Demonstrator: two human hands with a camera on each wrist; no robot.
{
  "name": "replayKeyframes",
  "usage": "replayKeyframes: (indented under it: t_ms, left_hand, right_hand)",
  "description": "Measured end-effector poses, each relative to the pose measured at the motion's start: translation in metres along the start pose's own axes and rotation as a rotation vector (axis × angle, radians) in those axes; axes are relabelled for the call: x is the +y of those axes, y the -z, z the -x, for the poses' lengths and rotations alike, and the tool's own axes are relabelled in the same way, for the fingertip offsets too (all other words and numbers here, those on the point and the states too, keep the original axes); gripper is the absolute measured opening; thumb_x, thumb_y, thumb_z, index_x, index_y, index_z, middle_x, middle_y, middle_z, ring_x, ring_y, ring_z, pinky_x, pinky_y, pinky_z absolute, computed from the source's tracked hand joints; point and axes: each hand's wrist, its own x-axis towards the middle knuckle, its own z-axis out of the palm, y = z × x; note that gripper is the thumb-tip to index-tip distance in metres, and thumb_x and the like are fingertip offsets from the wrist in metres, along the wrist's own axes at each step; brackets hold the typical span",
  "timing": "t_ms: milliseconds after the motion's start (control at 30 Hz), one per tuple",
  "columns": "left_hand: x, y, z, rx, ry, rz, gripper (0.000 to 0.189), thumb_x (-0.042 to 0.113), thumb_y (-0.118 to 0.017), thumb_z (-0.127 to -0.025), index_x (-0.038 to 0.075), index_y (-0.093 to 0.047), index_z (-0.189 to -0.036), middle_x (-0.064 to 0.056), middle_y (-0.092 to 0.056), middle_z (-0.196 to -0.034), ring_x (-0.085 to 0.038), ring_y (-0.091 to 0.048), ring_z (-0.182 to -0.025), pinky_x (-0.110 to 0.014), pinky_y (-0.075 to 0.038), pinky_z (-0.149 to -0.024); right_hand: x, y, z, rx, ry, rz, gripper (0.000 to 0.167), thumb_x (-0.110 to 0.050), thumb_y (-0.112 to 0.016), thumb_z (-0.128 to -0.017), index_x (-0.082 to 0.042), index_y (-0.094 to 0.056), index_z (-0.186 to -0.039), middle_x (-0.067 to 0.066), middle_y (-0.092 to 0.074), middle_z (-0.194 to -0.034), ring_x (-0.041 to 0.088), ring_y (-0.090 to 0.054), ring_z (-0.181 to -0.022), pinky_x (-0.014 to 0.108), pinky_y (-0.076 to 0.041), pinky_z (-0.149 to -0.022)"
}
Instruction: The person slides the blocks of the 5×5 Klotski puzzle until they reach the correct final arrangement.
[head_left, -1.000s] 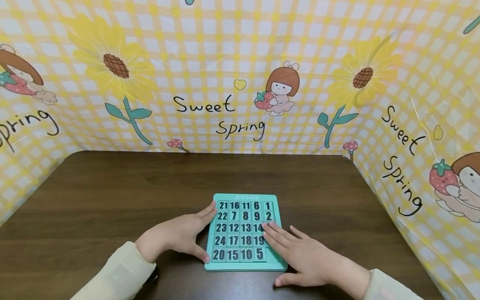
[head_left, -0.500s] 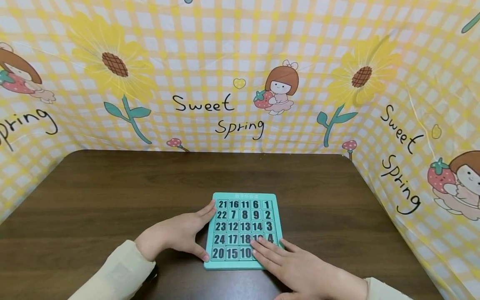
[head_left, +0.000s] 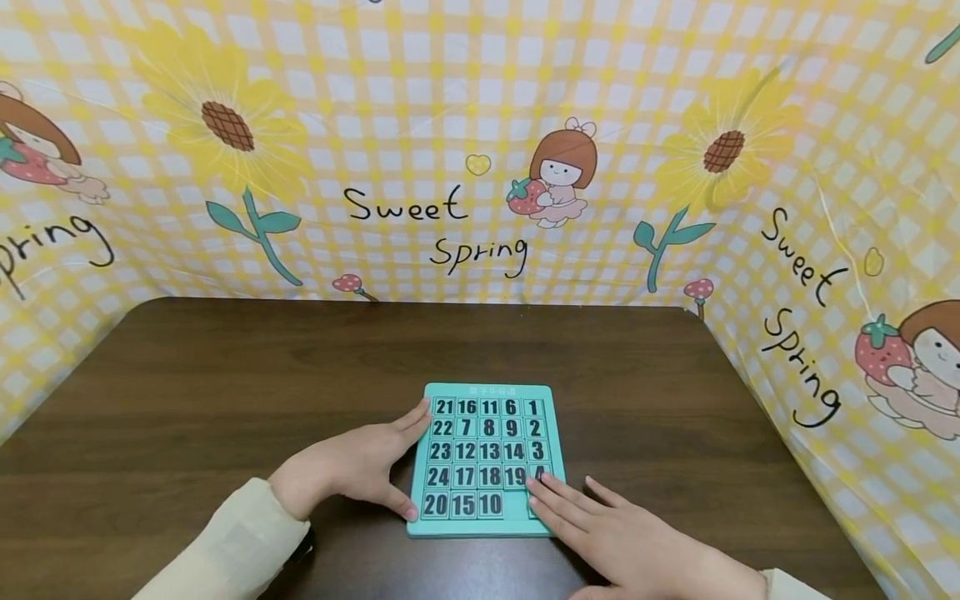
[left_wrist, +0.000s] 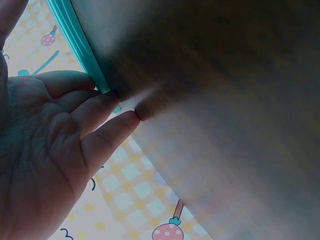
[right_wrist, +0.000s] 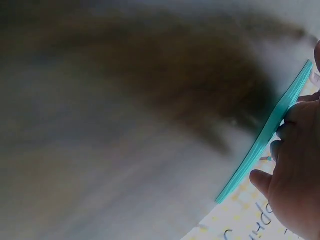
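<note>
A turquoise number slide puzzle (head_left: 491,528) lies flat on the table, its black-numbered tiles set in rows. My left hand (head_left: 360,462) braces its left side, fingertips at the upper edge and thumb at the lower corner. In the left wrist view, the straight fingers (left_wrist: 107,137) touch the frame's rim. My right hand (head_left: 622,533) lies over the lower right corner with extended fingers, tips on the 4 tile (head_left: 538,473) and the partly covered tile below it. A bare slot (head_left: 515,503) shows right of the 10 tile (head_left: 491,504).
Dark brown wooden table (head_left: 300,358) surrounds the puzzle. A yellow checked cloth (head_left: 420,125) with flowers and cartoon figures stands as walls behind and at both sides.
The bottom-row 5 tile has left its place in the fourth column, and a tile now sits at the bottom right. My right hand moved down, then rightward; the left stayed still.
</note>
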Motion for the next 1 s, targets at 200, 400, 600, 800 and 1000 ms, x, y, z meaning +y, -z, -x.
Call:
replayKeyframes:
  t_ms: [200,400,600,800,1000]
  left_hand:
    - [-0.002,0.001,0.003,0.006,0.008,-0.005,0.125,0.055,-0.086,-0.067,-0.002,-0.019,-0.157,-0.015,-0.007,-0.168,-0.031,-0.036,-0.145,-0.048,-0.037,-0.114]
    - [-0.002,0.001,0.003,0.006,0.007,-0.004,0.125,0.055,-0.086,-0.068,-0.003,-0.019,-0.157,-0.016,-0.007,-0.167,-0.032,-0.036,-0.145,-0.048,-0.036,-0.115]
    - [0.0,0.0,0.002,0.005,-0.001,0.013,0.124,0.054,-0.086,-0.068,-0.003,-0.019,-0.156,-0.016,-0.007,-0.167,-0.032,-0.035,-0.146,-0.048,-0.036,-0.115]
    - [0.001,-0.003,0.002,0.009,-0.029,0.011,0.122,0.054,-0.085,-0.069,-0.005,-0.021,-0.155,-0.019,-0.009,-0.166,-0.033,-0.037,-0.145,-0.049,-0.038,-0.113]
    - [0.0,-0.001,0.001,0.01,-0.012,0.009,0.123,0.055,-0.085,-0.069,-0.003,-0.02,-0.156,-0.016,-0.008,-0.167,-0.032,-0.036,-0.146,-0.048,-0.037,-0.114]
  right_hand:
    - [0.002,-0.001,0.007,0.033,-0.015,0.012,0.09,-0.069,-0.045,-0.094,-0.01,-0.023,-0.159,0.008,-0.021,-0.167,0.026,-0.029,-0.151,0.054,-0.046,-0.103]
    - [0.0,0.002,-0.004,0.033,-0.003,0.0,0.091,-0.069,-0.044,-0.094,-0.009,-0.022,-0.159,0.009,-0.019,-0.167,0.025,-0.025,-0.152,0.053,-0.044,-0.106]
    - [-0.005,0.007,-0.029,-0.031,0.06,-0.006,0.088,-0.069,-0.034,-0.097,-0.009,-0.019,-0.16,0.008,-0.014,-0.168,0.024,-0.018,-0.154,0.052,-0.04,-0.111]
    - [-0.01,0.007,-0.044,-0.081,0.123,-0.004,0.084,-0.068,-0.024,-0.1,-0.01,-0.016,-0.16,0.006,-0.012,-0.169,0.023,-0.016,-0.155,0.051,-0.038,-0.114]
    - [-0.009,0.006,-0.044,-0.092,0.117,-0.021,0.083,-0.066,-0.027,-0.1,-0.011,-0.015,-0.16,0.005,-0.012,-0.169,0.022,-0.016,-0.155,0.05,-0.038,-0.114]
